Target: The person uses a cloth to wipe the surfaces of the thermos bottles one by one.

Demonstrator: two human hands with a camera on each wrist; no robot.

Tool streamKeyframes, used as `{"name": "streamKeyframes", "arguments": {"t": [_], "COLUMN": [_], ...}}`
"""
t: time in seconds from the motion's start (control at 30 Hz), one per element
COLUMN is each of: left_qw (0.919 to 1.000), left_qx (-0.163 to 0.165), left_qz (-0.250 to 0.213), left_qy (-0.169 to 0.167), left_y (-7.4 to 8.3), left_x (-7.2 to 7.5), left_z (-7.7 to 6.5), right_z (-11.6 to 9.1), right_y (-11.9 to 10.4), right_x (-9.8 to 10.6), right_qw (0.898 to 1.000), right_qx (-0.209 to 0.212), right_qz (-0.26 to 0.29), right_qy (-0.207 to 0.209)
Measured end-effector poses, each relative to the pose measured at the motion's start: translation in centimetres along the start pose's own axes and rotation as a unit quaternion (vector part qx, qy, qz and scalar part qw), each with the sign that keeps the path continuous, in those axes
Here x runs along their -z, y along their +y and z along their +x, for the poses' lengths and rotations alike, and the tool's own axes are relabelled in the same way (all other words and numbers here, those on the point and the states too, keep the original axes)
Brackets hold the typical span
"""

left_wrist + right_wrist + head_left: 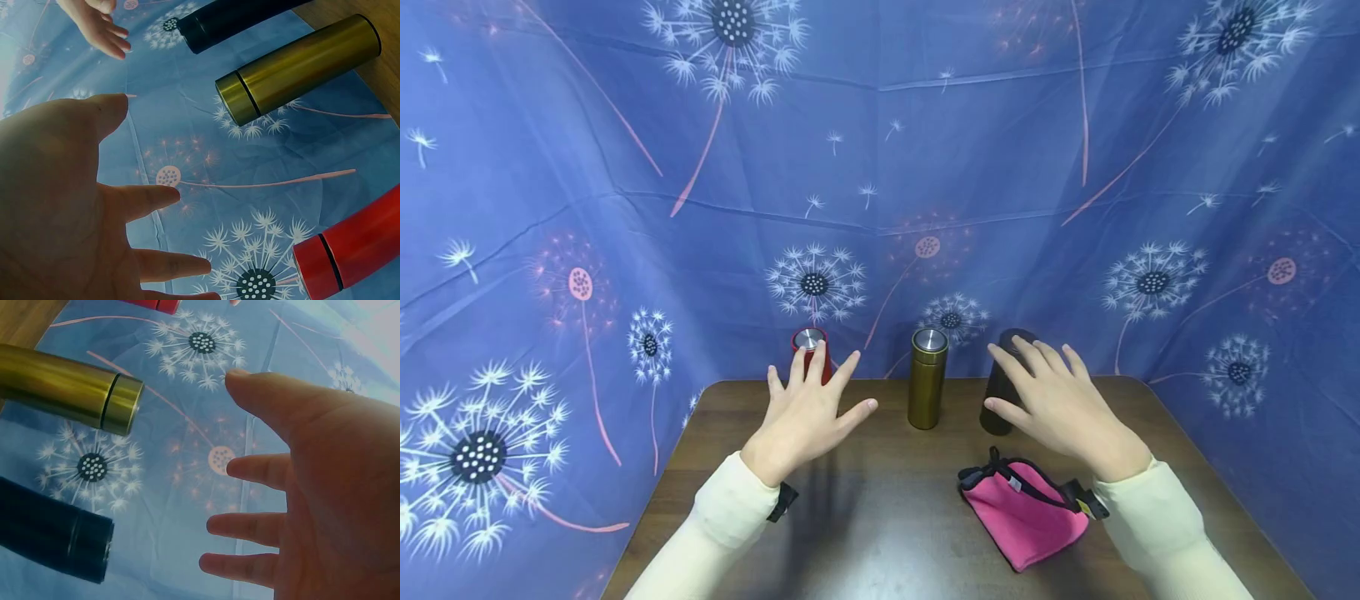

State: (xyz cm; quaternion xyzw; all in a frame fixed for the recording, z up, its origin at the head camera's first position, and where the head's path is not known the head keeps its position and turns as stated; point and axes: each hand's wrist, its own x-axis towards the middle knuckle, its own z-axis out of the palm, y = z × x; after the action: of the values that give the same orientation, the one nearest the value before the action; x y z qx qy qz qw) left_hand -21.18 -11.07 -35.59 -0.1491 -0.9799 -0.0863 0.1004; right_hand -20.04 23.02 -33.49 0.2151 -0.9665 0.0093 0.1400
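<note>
Three thermos flasks stand upright in a row at the back of the table. The red flask point(811, 342) is on the left, partly covered in the head view by my left hand point(808, 421). In the middle is the gold flask point(927, 383), with a silver-topped lid. On the right, my right hand point(1060, 400) hides part of the black flask point(997, 400). Both hands hover with fingers spread and hold nothing. In the wrist views, gaps show between the left hand point(56, 200) and the red flask point(356, 250), and between the right hand point(344, 481) and the black flask point(56, 531).
A pink pouch point(1026, 517) with black trim and a strap lies on the front right of the wooden table point(880, 517). Blue cloth point(880, 167) with dandelion prints hangs behind the table and along both sides.
</note>
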Motion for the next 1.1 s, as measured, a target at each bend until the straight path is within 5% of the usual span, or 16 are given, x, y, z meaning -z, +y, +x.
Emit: {"name": "streamKeyframes", "arguments": {"t": [0.43,1.1], "left_qw": [1.0,0.9999], "left_qx": [0.002,0.004], "left_qz": [0.001,-0.012], "left_qy": [0.005,0.004], "left_y": [0.1,-0.1], "left_x": [0.2,0.0], "left_z": [-0.5,-0.8], "right_z": [-2.1,-7.3], "right_y": [1.7,2.3], "right_x": [-3.5,-16.2], "right_qw": [0.999,0.992], "right_qx": [0.007,-0.013], "right_qz": [0.038,0.098], "right_qy": [-0.019,-0.082]}}
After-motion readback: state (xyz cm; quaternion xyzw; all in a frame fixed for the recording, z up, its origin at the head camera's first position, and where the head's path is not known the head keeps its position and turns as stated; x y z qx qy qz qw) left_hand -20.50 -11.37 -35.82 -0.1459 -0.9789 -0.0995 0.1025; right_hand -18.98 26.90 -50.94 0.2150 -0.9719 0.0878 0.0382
